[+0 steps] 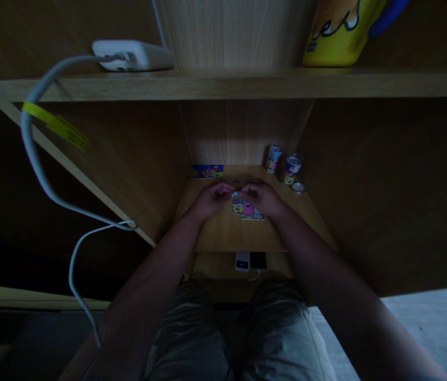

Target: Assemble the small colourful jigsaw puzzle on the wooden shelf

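Cartoon-printed pieces: a small bright patch lies flat on the counter, between the two hands and slightly to their near side; a yellow figure shows on its left part, a pink one on its right.
Long axis: the visible part slants from far left to near right, with a straight near edge running left to right; the right hand hides some of it, so its full outline cannot be told.
Nearer hand: the right hand, whose fingers reach over the patch's right and far side; the left hand has its fingertips just beside the far left corner.
Hands' state: both are curled inward, fingertips facing across a narrow gap; whether either pinches a piece is too small and dark to tell.
Printed strip: a blue cartoon strip lies at the far left, against the back, well apart from the patch.
Cans: a slim can and a wider can stand upright at the far right.
Lid: a round metal lid lies flat just beside the wider can, on its near right side.
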Demonstrator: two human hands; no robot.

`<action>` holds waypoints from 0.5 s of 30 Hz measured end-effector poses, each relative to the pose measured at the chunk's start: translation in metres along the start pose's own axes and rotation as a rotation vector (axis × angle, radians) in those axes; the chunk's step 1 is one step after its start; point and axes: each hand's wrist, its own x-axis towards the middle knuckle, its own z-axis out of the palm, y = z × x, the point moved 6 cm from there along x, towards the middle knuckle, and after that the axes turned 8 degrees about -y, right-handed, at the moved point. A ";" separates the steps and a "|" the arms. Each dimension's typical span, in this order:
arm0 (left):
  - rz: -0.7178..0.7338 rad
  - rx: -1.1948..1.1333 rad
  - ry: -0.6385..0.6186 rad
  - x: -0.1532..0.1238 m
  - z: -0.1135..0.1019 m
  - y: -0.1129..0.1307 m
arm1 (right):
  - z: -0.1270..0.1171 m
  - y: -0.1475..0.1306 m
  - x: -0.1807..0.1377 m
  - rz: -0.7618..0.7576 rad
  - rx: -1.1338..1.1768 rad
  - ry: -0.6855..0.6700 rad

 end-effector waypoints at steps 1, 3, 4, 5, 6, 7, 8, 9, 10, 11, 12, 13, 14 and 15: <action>0.003 -0.008 -0.010 0.000 0.001 0.000 | 0.001 0.000 0.000 0.001 0.008 -0.006; 0.002 -0.024 -0.037 0.001 0.004 0.000 | 0.003 0.002 0.000 0.015 0.027 -0.004; -0.004 -0.031 -0.048 0.001 0.005 0.000 | 0.003 0.003 0.000 0.026 0.038 -0.001; -0.014 -0.035 -0.056 0.001 0.006 -0.001 | 0.003 0.004 0.000 0.035 0.050 0.000; -0.028 -0.038 -0.065 0.001 0.006 -0.002 | 0.003 0.004 0.000 0.041 0.061 0.001; -0.045 -0.039 -0.075 0.001 0.007 -0.002 | 0.004 0.004 0.000 0.044 0.069 -0.001; -0.060 -0.041 -0.084 0.001 0.008 -0.003 | 0.004 0.003 0.000 0.047 0.074 -0.005; -0.073 -0.042 -0.091 0.000 0.008 -0.003 | 0.005 0.002 0.000 0.048 0.076 -0.010; -0.084 -0.041 -0.093 0.000 0.008 -0.003 | 0.006 0.002 0.000 0.048 0.074 -0.016; -0.092 -0.036 -0.089 -0.001 0.007 -0.003 | 0.006 0.001 0.000 0.048 0.070 -0.025; -0.099 -0.026 -0.077 -0.001 0.006 -0.003 | 0.007 0.001 0.000 0.049 0.066 -0.033; -0.105 -0.011 -0.064 -0.001 0.005 -0.003 | 0.007 0.000 0.000 0.049 0.061 -0.036; -0.111 0.005 -0.051 -0.002 0.003 -0.003 | 0.007 0.000 0.000 0.052 0.056 -0.034; -0.118 0.021 -0.041 -0.002 0.002 -0.003 | 0.006 0.001 0.000 0.059 0.053 -0.028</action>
